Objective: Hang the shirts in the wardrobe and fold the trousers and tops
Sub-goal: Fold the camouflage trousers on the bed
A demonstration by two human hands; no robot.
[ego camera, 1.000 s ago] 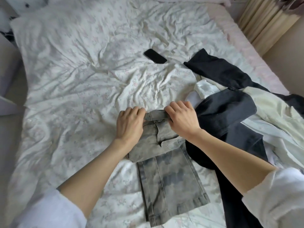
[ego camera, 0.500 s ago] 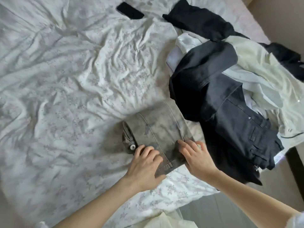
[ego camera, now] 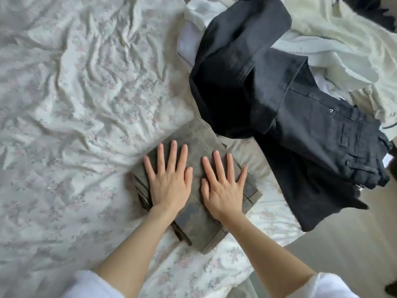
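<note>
Both hands lie flat, fingers spread, on the folded grey-green trousers [ego camera: 194, 147] at centre: the left hand [ego camera: 169, 181] beside the right hand [ego camera: 223, 188]. The bundle sits on a wrinkled floral bedsheet [ego camera: 75, 104]. Toward one o'clock, dark trousers [ego camera: 300, 130] sprawl, touching its corner, over pale garments [ego camera: 335, 39] at two o'clock.

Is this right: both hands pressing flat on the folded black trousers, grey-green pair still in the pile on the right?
Colours are swapped. In the head view the left hand and right hand press flat on the folded grey-green trousers; the black trousers lie unfolded in the pile on the right.
</note>
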